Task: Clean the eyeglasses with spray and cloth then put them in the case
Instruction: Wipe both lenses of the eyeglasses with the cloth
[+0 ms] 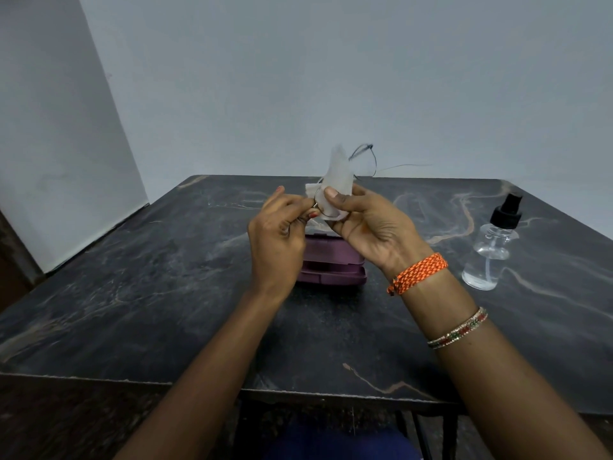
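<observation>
Eyeglasses (361, 162) held raised above the middle of the dark marbled surface (132, 293), thin wire frame, partly blurred. Left hand (277, 240) is closed in a pinch on the near end of the frame, at a small metal part beside the lens rim; which part of the frame that is cannot be told. Right hand (371, 224) is closed on a pale cloth (336, 184), thumb pressed on the near face of the cloth with the other fingers behind it. Cloth covers the nearer lens; its upper corner stands up loose and blurred. Farther lens and one thin arm of the eyeglasses stick out up and to the right past the cloth, against the grey wall (331, 78).

Purple case (331, 263) lies on the surface directly under the hands, mostly hidden by them; whether its lid is open or closed cannot be told with certainty. Clear spray bottle (491, 250) with black pump top stands upright on the surface at the right, well apart from the case and both hands, some clear liquid in it.

Right wrist carries an orange braided band (418, 272); a thin beaded bangle (459, 328) sits nearer on the forearm.
</observation>
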